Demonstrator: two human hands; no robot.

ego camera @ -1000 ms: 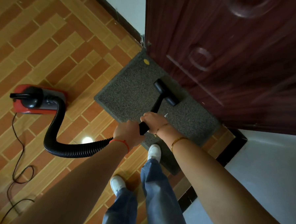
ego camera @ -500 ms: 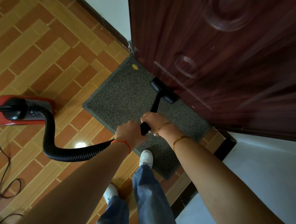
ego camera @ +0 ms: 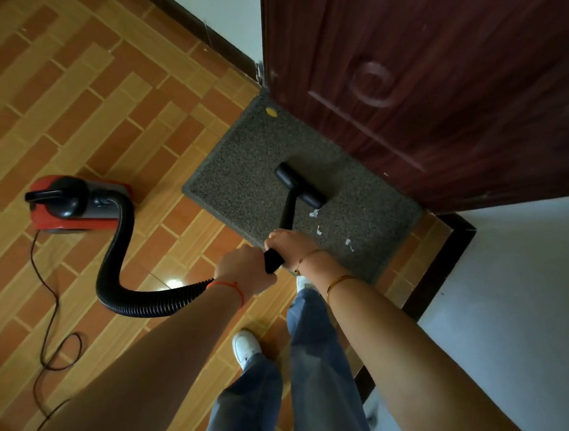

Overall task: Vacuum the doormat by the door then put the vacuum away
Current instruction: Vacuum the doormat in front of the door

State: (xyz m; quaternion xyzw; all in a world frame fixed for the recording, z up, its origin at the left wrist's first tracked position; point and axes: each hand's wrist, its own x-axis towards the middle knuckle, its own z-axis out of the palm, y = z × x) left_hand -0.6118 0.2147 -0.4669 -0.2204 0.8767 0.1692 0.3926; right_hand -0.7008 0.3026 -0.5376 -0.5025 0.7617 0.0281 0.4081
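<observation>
A grey doormat (ego camera: 245, 187) lies on the floor against the dark red door (ego camera: 431, 91). The vacuum's black nozzle (ego camera: 298, 185) rests on the middle of the mat, on a short black wand (ego camera: 288, 212). My right hand (ego camera: 289, 247) grips the wand's lower end. Just behind it, my left hand (ego camera: 242, 269) holds the wand where the ribbed black hose (ego camera: 122, 272) joins. The hose curves back to the red and black vacuum body (ego camera: 74, 204) on the floor at left. Small white scraps (ego camera: 314, 213) lie on the mat right of the nozzle.
Orange and tan floor tiles (ego camera: 101, 107) surround the mat. The vacuum's black power cord (ego camera: 52, 318) loops across the floor at lower left. White walls (ego camera: 503, 292) flank the door, with dark skirting (ego camera: 438, 266). My legs and white shoes (ego camera: 245, 346) stand below the mat.
The nozzle has slid from near the door back toward the mat's middle. White scraps now show on the mat beside it. Both hands keep their grip.
</observation>
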